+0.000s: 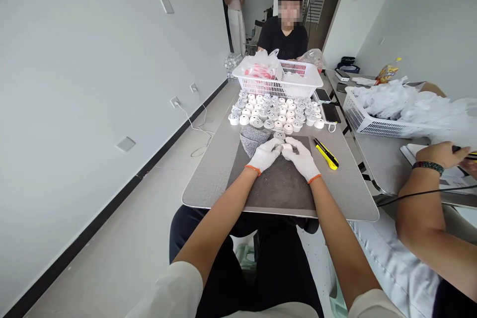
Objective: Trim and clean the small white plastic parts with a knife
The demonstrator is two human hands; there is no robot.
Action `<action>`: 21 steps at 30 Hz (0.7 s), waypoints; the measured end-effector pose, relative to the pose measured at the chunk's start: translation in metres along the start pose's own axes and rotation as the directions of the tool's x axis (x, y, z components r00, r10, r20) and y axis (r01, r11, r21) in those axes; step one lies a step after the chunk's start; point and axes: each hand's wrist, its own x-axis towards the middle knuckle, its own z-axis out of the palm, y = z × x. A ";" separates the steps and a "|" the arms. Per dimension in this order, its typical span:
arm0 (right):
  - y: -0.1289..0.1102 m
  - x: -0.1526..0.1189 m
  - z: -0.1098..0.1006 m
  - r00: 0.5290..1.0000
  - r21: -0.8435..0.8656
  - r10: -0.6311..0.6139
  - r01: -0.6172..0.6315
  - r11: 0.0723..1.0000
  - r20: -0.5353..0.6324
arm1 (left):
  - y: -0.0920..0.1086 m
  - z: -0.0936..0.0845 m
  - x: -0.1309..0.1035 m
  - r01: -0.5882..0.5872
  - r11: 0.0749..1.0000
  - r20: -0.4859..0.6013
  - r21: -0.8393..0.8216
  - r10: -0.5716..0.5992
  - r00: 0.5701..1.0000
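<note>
From the head camera, both gloved hands meet over the dark mat (278, 186) at the middle of the table (208, 179). The left hand (264, 155) and the right hand (302, 158) close their fingertips together on one small white cap (286, 149), pinching it between them just above the mat, probably so it can be turned and worked close to the body. A second cap (279, 135) sits just beyond the fingers. Behind that, rows of white caps (276, 112) stand packed together, within easy reach. A grey cloth (253, 139) lies folded at the mat's far left corner. A yellow utility knife (326, 154) rests to the right, apart from the hands. A white basket (283, 82) with bagged pieces stands at the far end, before a seated person. At the right edge, a co-worker's hand (441, 155) grips a tool beside another basket (367, 119).
</note>
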 end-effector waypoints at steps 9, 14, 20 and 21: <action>-0.053 0.009 0.027 0.993 0.039 -0.075 0.072 0.997 0.095 | 0.013 -0.002 -0.004 0.130 0.963 0.082 -0.238 -0.113 0.990; -0.025 0.011 0.014 0.997 -0.001 -0.070 0.070 0.998 -0.015 | 0.019 -0.002 -0.005 0.115 0.961 0.171 -0.252 -0.072 0.983; 0.001 0.009 -0.004 0.986 -0.019 -0.088 0.086 0.996 -0.143 | 0.019 -0.004 -0.005 0.198 0.919 0.211 -0.341 -0.130 0.969; 0.005 0.008 -0.006 0.982 -0.023 -0.101 0.098 0.995 -0.163 | 0.020 -0.005 -0.005 0.203 0.917 0.218 -0.344 -0.133 0.967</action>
